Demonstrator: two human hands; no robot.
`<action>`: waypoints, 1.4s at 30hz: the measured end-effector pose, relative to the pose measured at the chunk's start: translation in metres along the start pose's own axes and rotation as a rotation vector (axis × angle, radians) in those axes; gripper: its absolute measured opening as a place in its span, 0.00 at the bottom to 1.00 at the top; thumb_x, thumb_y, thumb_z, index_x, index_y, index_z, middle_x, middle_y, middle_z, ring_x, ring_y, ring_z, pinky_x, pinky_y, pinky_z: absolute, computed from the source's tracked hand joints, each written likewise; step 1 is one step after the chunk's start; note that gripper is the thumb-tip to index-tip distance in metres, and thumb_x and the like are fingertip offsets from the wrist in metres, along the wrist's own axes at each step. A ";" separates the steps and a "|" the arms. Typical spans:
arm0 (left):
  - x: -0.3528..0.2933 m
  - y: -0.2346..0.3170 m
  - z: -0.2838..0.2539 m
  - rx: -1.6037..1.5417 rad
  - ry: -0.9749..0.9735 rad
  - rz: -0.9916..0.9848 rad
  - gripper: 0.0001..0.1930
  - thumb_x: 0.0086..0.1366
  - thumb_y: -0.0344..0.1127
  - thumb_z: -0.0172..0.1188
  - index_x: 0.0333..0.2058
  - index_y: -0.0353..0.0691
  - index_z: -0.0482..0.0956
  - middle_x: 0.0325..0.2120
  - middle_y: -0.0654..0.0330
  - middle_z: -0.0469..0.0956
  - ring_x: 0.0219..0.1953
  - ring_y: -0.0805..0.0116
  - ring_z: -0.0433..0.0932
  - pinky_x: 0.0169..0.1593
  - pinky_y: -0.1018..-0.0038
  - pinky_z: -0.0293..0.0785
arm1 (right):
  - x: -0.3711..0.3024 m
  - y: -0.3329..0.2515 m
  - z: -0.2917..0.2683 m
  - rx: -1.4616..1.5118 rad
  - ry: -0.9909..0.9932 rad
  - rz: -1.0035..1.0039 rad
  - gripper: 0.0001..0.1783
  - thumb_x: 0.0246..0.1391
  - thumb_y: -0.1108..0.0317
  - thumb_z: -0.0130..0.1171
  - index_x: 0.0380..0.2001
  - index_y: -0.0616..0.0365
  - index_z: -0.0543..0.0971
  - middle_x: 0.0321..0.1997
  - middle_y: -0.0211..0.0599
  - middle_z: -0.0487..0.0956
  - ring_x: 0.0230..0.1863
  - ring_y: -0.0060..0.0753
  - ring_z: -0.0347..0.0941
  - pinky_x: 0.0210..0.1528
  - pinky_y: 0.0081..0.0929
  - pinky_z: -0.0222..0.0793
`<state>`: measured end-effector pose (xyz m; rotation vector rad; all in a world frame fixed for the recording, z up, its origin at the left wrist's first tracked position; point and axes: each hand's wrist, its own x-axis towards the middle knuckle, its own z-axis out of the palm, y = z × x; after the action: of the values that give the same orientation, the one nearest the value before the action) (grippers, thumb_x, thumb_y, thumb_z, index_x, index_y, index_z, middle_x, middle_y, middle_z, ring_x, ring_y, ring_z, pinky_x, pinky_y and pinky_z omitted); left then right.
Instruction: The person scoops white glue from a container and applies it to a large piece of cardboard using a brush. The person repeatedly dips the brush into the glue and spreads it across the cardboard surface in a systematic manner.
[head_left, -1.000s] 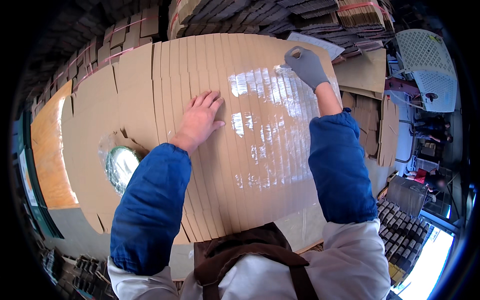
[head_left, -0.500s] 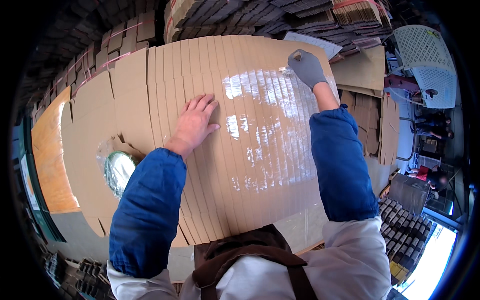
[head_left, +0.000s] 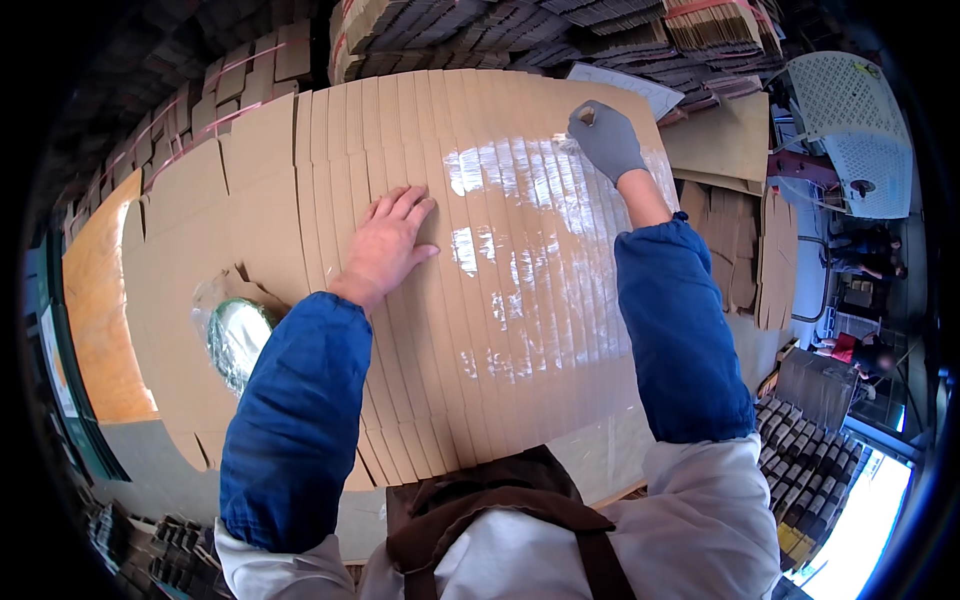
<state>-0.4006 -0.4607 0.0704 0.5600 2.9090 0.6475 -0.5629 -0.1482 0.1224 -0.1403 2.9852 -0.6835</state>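
A fanned row of overlapping brown cardboard sheets (head_left: pixel 400 400) lies in front of me, with wet, shiny white glue (head_left: pixel 530 270) streaked over its right half. My left hand (head_left: pixel 387 245) is bare and rests on the sheets left of the glue, its fingers stretched out. In a grey glove, my right hand (head_left: pixel 607 140) is closed round a brush (head_left: pixel 567 145) at the far right of the sheets. Only its pale bristles show, against the far edge of the glue; the glove hides the handle. Near my left forearm stands a plastic-lined, green-rimmed bowl (head_left: pixel 240 335) of white liquid.
Bundled cardboard stacks (head_left: pixel 450 40) rise behind the sheets. An orange-brown board (head_left: pixel 100 310) lies at far left. To the right are folded cardboard (head_left: pixel 775 260), a perforated white plastic chair (head_left: pixel 850 130) and a dark stack (head_left: pixel 810 455). Other people (head_left: pixel 860 350) are farther off at right.
My right hand has shifted slightly to the left with the brush, its forearm following. My left hand stays almost where it was on the sheets.
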 end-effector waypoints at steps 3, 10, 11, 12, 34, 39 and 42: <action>-0.006 -0.004 0.003 -0.014 0.019 0.004 0.33 0.53 0.41 0.70 0.57 0.42 0.69 0.63 0.61 0.64 0.66 0.59 0.60 0.67 0.63 0.59 | -0.013 -0.036 0.016 0.110 0.030 -0.134 0.14 0.51 0.59 0.58 0.36 0.56 0.81 0.38 0.48 0.82 0.42 0.52 0.78 0.45 0.41 0.73; -0.006 0.000 -0.001 -0.082 0.029 -0.013 0.32 0.55 0.42 0.68 0.57 0.40 0.68 0.60 0.58 0.65 0.66 0.59 0.60 0.68 0.62 0.56 | -0.033 -0.070 0.012 0.225 0.061 -0.132 0.14 0.54 0.58 0.58 0.33 0.59 0.79 0.33 0.51 0.80 0.38 0.55 0.77 0.42 0.40 0.73; -0.011 -0.004 -0.004 -0.078 0.033 -0.018 0.32 0.55 0.42 0.68 0.57 0.39 0.68 0.60 0.58 0.65 0.66 0.59 0.60 0.68 0.63 0.56 | -0.041 -0.096 0.026 0.224 0.063 -0.200 0.14 0.55 0.58 0.56 0.33 0.58 0.79 0.32 0.52 0.79 0.38 0.56 0.77 0.42 0.40 0.72; -0.010 -0.005 -0.002 -0.088 0.046 -0.007 0.32 0.55 0.42 0.68 0.57 0.39 0.68 0.60 0.57 0.65 0.65 0.59 0.60 0.68 0.63 0.56 | -0.050 -0.110 0.040 0.276 0.037 -0.229 0.14 0.57 0.57 0.55 0.34 0.57 0.78 0.33 0.52 0.79 0.38 0.56 0.77 0.42 0.42 0.72; -0.133 0.050 -0.002 0.119 -0.203 -0.368 0.54 0.39 0.46 0.79 0.65 0.47 0.59 0.68 0.52 0.51 0.70 0.46 0.48 0.63 0.38 0.55 | -0.127 -0.122 0.092 0.094 0.086 -0.256 0.08 0.59 0.62 0.52 0.34 0.53 0.75 0.41 0.47 0.74 0.40 0.60 0.75 0.42 0.49 0.72; -0.123 0.048 0.003 0.127 -0.197 -0.348 0.54 0.39 0.45 0.79 0.66 0.48 0.59 0.69 0.53 0.50 0.70 0.46 0.48 0.63 0.40 0.56 | -0.101 0.004 0.027 -0.143 0.148 -0.029 0.08 0.60 0.64 0.49 0.36 0.54 0.75 0.41 0.54 0.73 0.35 0.60 0.76 0.38 0.52 0.73; -0.135 0.046 0.002 0.128 -0.210 -0.368 0.53 0.40 0.45 0.78 0.65 0.48 0.59 0.69 0.53 0.49 0.71 0.45 0.47 0.62 0.38 0.56 | -0.164 -0.092 0.061 0.120 0.175 -0.291 0.08 0.59 0.64 0.50 0.36 0.54 0.74 0.41 0.50 0.73 0.33 0.59 0.77 0.36 0.50 0.74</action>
<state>-0.2603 -0.4720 0.0918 0.0868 2.7580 0.3337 -0.3878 -0.2397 0.1169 -0.5429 3.1089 -0.9472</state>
